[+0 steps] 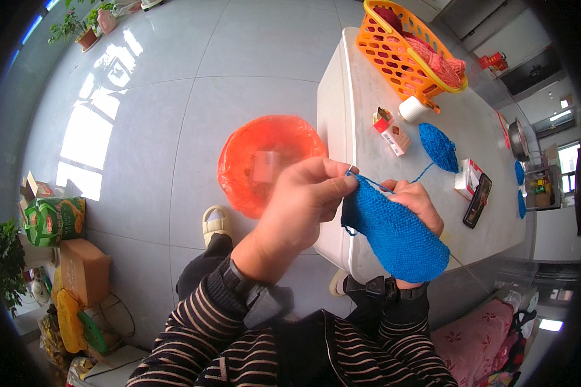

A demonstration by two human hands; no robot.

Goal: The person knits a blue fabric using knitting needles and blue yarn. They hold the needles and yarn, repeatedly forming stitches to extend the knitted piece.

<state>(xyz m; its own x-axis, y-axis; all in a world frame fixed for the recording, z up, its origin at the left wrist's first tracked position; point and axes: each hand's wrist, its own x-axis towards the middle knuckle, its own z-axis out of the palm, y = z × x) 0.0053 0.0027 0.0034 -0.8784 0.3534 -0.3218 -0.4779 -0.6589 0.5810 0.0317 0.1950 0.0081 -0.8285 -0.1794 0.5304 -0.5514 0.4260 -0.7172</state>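
Note:
A blue knitted piece (402, 237) hangs between my two hands, close to the table's near left edge. Thumb and fingers of my left hand (302, 198) pinch its upper left corner, where the thin tip of a knitting needle (352, 168) sticks up. My right hand (419, 203) grips the upper right edge from behind, partly hidden by the fabric. Blue yarn runs from there to a blue yarn ball (436, 147) on the table. Another thin needle end (460, 263) juts out past the fabric's right side.
The white table (494, 140) bears an orange basket (392, 63) of yarn, a white-capped container (412, 109), an open small carton (392, 134), a white-and-red box (467, 179) and a phone (477, 200). A red-lined bin (232, 164) stands left of the table. Cartons (84, 271) lie at far left.

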